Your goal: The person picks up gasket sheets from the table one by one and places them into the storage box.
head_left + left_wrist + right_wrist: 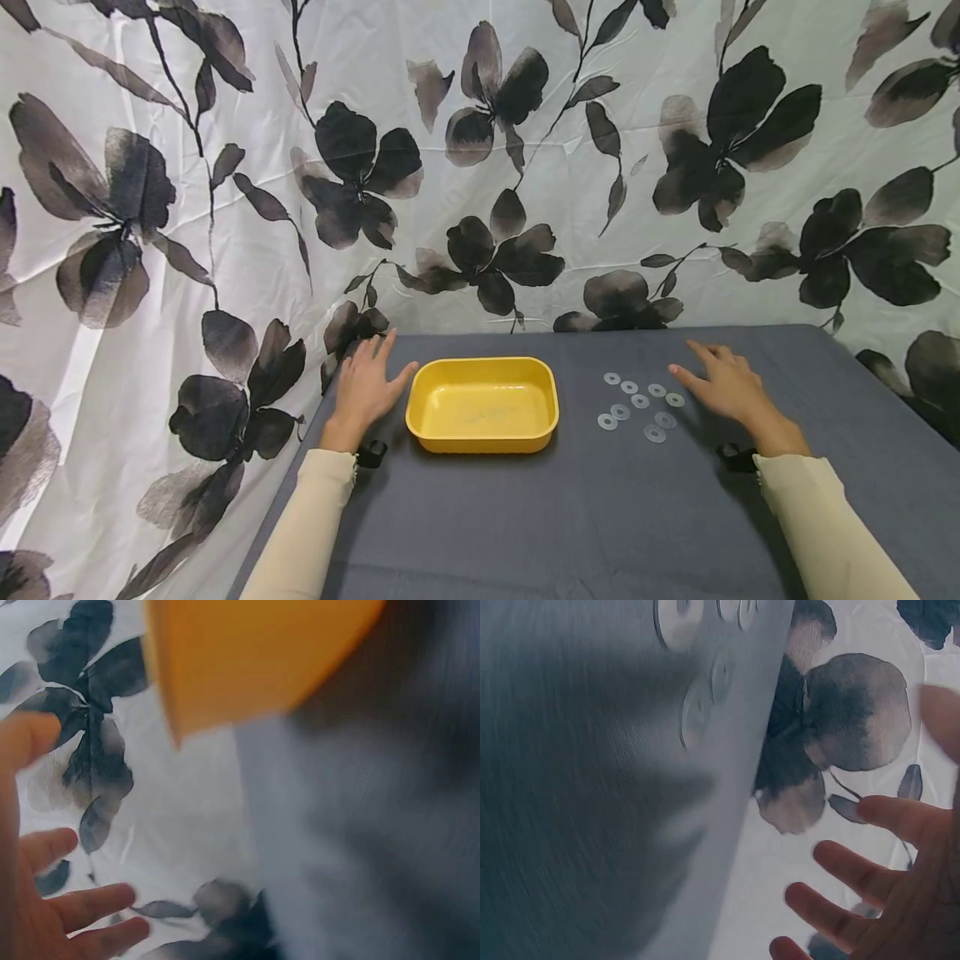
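"Looking at the head view first, what do you find?"

"A yellow tub (482,446) stands on the grey table (487,525), with nothing in it that I can see. To its right, and apart from it, several small flat washers (633,402) lie in a loose group."

"And the hands?"

"The left hand (367,390) is just beside the tub, and the right hand (726,387) is near the washers. Both are released; neither grasps anything."

"Does the left wrist view agree?"

"Yes. The fingers are spread and there is a gap to the tub, although the picture is partly blurred."

"And the right wrist view?"

"Again the fingers are loose and hold nothing; some washers show at the top, apart from the hand."

"Which step is this, in your opinion?"

"I judge it is a moment of readiness, without any grasp. Lifting a washer would call for a fine fingertip pinch at its edge, because it lies so flat."
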Demonstrator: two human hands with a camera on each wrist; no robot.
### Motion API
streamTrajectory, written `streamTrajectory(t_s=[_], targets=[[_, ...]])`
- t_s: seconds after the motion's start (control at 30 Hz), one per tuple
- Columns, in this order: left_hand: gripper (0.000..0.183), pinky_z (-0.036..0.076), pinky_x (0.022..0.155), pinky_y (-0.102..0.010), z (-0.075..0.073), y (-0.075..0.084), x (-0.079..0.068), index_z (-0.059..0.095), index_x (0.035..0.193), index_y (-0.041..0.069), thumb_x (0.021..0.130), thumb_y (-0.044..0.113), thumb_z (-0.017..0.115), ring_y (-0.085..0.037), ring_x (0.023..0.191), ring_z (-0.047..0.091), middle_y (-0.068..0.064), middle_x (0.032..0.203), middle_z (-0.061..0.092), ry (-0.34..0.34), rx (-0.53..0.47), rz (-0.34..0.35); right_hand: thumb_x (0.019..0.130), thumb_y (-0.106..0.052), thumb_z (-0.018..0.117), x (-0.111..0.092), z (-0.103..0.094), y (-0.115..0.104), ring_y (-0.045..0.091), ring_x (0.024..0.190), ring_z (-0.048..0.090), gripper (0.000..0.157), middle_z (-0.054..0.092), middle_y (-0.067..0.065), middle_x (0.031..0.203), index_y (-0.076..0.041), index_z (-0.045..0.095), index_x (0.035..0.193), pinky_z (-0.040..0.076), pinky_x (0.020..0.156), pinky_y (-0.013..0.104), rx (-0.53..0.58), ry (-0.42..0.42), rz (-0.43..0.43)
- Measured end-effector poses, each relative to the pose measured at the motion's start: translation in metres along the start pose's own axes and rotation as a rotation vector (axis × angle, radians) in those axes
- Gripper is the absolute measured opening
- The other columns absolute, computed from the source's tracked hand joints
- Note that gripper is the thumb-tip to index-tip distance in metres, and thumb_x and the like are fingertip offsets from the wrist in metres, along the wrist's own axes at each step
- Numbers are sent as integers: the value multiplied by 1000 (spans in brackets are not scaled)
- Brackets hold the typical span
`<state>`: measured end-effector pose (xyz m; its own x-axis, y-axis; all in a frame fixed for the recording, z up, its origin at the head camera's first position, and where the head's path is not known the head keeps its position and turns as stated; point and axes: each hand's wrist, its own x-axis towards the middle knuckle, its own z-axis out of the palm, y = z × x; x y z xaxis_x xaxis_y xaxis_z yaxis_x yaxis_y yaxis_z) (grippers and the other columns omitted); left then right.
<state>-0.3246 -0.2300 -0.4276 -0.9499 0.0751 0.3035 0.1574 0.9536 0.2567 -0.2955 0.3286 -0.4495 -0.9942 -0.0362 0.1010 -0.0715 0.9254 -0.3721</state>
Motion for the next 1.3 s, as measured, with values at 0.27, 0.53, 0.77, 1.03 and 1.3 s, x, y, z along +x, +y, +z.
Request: streamTrajectory(t_s=[0.27, 0.53, 0.77, 1.03, 1.3], targets=[[57, 56, 83, -42, 24, 3, -20, 44, 144, 27, 92, 45, 58, -29, 105, 66, -11, 126, 64, -83, -499, -197, 93, -35, 59, 3, 19, 0, 55, 110, 48, 59, 52, 37, 123, 6, 48, 134, 42, 83, 65, 71, -53, -27], [51, 60, 65, -36, 45, -1, -28, 46, 143, 21, 95, 29, 58, -24, 99, 67, -17, 124, 62, -257, -944, -335, 92, -26, 59, 8, 27, -4, 49, 103, 56, 50, 58, 35, 118, 12, 52, 124, 47, 80, 56, 136, -185, 87], [49, 60, 67, -41, 58, -10, -32, 47, 141, 22, 93, 20, 58, -26, 97, 67, -19, 126, 61, -319, -1096, -300, 87, -20, 62, 1, 36, -5, 50, 103, 53, 42, 55, 36, 116, 12, 55, 114, 46, 83, 57, 157, -159, 198], [52, 60, 73, -42, 63, -20, -35, 48, 142, 24, 91, 19, 62, -22, 97, 67, -18, 133, 57, -326, -1169, -247, 85, -25, 66, 1, 35, 0, 50, 100, 54, 36, 60, 31, 108, 5, 60, 104, 44, 80, 56, 123, -126, 240], [56, 60, 74, -42, 61, -24, -39, 48, 141, 28, 89, 17, 65, -23, 99, 67, -17, 131, 58, -304, -1194, -211, 85, -26, 67, 4, 36, 0, 48, 96, 56, 31, 62, 27, 104, 2, 63, 99, 45, 78, 56, 101, -117, 215]])
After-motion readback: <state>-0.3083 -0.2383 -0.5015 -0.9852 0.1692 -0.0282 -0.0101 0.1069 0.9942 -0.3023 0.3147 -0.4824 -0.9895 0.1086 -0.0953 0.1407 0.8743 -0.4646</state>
